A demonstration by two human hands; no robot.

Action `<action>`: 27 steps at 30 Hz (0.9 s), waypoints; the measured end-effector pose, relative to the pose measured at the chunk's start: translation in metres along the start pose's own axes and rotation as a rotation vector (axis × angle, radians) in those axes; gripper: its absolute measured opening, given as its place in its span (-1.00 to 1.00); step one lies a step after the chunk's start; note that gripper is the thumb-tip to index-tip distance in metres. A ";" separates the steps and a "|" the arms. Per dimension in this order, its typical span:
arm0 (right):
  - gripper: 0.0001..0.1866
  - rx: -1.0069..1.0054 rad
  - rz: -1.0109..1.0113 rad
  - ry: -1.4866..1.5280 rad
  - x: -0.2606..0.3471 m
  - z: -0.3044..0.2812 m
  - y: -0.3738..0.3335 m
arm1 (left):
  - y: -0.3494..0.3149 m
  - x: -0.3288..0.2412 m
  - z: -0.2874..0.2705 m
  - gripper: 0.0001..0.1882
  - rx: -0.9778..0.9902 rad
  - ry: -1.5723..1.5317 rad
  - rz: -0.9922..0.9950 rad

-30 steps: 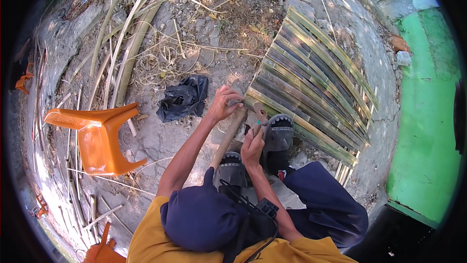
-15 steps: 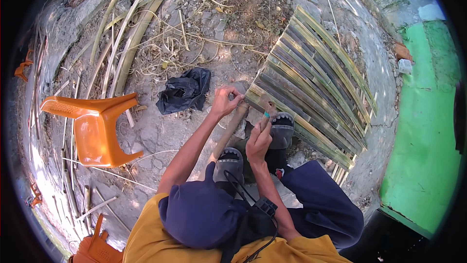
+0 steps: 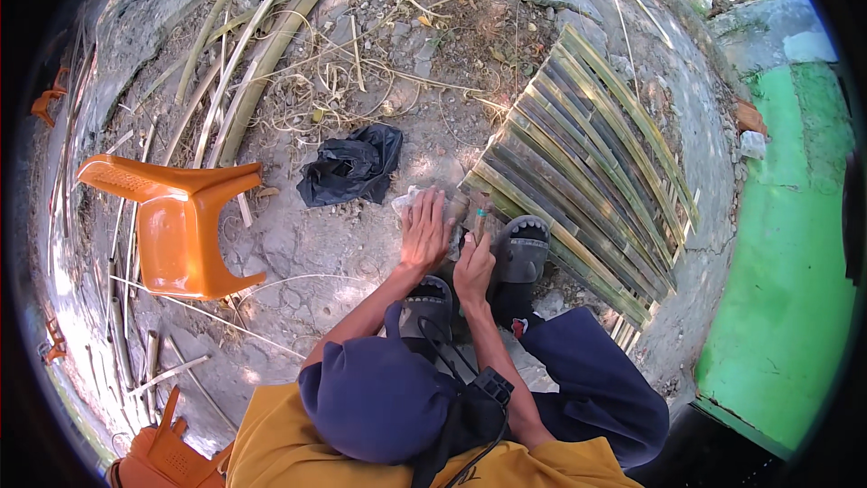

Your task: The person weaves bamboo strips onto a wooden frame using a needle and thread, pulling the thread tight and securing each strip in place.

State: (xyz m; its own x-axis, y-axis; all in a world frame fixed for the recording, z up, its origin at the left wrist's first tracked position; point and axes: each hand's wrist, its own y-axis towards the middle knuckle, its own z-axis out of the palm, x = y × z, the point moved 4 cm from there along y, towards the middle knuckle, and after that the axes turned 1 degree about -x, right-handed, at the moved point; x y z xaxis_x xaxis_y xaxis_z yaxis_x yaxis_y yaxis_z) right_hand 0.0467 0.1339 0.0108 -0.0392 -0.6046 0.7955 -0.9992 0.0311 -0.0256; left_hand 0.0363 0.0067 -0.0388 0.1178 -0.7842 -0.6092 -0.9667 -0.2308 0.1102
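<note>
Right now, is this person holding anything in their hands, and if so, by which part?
The right hand grips a small tool by its lower end. The left hand lies flat on a pale cloth without clearly gripping it.

Your bamboo panel (image 3: 587, 163) on the ground, small tool (image 3: 480, 220) at its near corner

You've got split green-brown slats lying flat, side by side, slanting away to your right; the thin tool stands nearly upright against the corner, teal near its top.
</note>
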 end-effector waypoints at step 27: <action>-0.73 0.014 -0.087 -0.144 -0.012 -0.005 0.018 | -0.007 0.007 0.015 -0.24 0.014 0.090 -0.071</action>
State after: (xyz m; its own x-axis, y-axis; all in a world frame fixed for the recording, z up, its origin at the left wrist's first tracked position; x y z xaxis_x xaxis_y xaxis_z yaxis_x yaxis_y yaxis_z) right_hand 0.0290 0.1453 0.0040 0.0477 -0.7124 0.7001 -0.9989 -0.0370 0.0305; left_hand 0.0408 0.0119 -0.0557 0.2057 -0.8147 -0.5422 -0.9581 -0.2805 0.0580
